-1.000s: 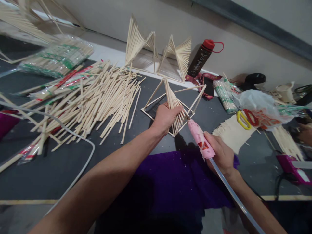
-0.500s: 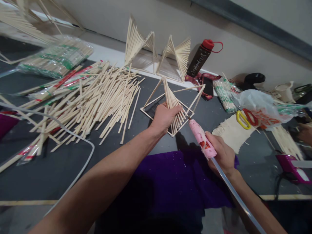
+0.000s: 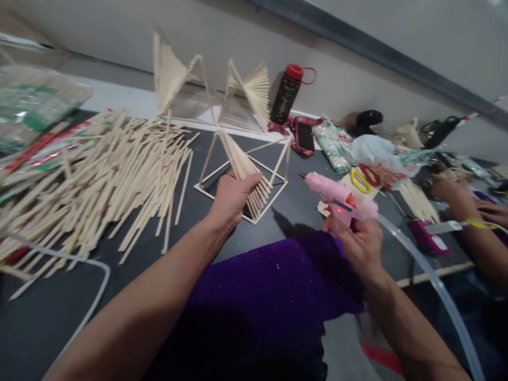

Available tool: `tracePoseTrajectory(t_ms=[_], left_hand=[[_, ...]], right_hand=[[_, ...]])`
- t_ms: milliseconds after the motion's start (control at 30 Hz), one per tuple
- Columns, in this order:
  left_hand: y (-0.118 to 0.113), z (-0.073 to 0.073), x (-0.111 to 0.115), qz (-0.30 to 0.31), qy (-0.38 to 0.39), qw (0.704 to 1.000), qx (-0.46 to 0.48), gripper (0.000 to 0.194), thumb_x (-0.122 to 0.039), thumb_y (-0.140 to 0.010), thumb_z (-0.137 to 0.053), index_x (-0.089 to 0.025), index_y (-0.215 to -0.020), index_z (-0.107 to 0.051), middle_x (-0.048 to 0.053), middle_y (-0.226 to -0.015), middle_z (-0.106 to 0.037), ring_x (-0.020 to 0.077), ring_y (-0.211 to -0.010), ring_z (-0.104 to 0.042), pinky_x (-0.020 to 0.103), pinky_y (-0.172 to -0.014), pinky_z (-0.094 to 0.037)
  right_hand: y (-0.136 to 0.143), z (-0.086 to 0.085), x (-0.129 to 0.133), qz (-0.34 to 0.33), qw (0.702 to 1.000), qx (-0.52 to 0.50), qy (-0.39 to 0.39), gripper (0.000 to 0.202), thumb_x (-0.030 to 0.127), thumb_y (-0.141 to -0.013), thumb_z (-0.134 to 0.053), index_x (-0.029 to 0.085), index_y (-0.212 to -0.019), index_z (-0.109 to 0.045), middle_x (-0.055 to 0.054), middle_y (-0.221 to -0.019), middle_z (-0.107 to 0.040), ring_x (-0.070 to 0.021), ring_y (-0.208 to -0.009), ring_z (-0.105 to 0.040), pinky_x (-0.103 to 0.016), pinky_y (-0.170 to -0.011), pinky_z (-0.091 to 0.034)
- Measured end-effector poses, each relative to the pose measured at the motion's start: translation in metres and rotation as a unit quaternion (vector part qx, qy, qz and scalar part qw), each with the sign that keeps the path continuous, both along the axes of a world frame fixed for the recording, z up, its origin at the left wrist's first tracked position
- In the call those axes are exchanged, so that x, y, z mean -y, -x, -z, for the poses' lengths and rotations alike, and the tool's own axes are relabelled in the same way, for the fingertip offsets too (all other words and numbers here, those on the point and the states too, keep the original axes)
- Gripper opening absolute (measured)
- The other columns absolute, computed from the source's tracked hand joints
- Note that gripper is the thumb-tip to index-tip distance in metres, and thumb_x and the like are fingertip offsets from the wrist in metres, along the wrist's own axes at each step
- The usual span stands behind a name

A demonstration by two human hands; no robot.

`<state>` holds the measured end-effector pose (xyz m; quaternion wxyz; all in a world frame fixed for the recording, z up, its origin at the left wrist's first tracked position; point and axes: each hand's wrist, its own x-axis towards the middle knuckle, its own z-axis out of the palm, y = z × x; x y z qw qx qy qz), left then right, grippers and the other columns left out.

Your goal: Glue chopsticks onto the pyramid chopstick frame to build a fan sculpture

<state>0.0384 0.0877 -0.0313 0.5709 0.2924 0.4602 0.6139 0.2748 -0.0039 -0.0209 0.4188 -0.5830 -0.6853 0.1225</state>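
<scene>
My left hand [image 3: 234, 197] is closed around the fanned sticks of a small wooden stick frame [image 3: 237, 156], thumb laid across them. The frame stands on the dark table, its square base and raised corners showing. My right hand [image 3: 359, 238] grips a pink hot glue gun [image 3: 337, 194] by its handle. Its nozzle points left, apart from the frame, and a small red light glows on its side. A long clear glue stick [image 3: 431, 275] trails from the gun's back end. A heap of loose wooden sticks [image 3: 119, 180] lies left of the frame.
Two finished-looking stick models [image 3: 174, 79] stand against the wall beside a bottle [image 3: 286, 95] with a red cap. A phone [image 3: 304, 138], scissors [image 3: 360, 180] and a plastic bag [image 3: 373, 153] lie at right. A purple cloth [image 3: 262, 286] covers the near edge. Another person's hand [image 3: 452, 190] is far right.
My right hand has drawn the glue gun away from the frame to the right and turned it more level. My left hand keeps its hold on the sticks. The view has swung right.
</scene>
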Motion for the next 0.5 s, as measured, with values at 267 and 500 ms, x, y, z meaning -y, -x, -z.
tracePoseTrajectory(t_ms=[267,500], left_hand=[[-0.001,-0.006,-0.002,0.011,0.01,1.0,0.01,0.02,-0.018,-0.056,-0.077,-0.011,-0.07,-0.065,0.002,-0.059,-0.063,0.0135,-0.049,-0.058,0.024,-0.046,-0.051],[-0.001,-0.011,-0.002,0.0,0.025,1.0,0.011,0.021,-0.014,-0.053,-0.077,-0.011,-0.071,-0.066,0.0,-0.062,-0.064,0.0126,-0.053,-0.06,0.023,-0.049,-0.053]], right_hand=[[-0.085,-0.059,-0.043,0.021,0.969,-0.237,0.068,0.022,0.036,-0.071,-0.075,0.019,-0.084,-0.069,0.0,-0.07,-0.065,-0.0119,-0.06,-0.06,-0.022,-0.054,-0.048],[-0.134,-0.039,-0.058,0.042,0.928,-0.295,0.223,0.027,0.034,-0.066,-0.078,0.018,-0.087,-0.069,-0.001,-0.072,-0.066,-0.0108,-0.055,-0.058,-0.02,-0.048,-0.045]])
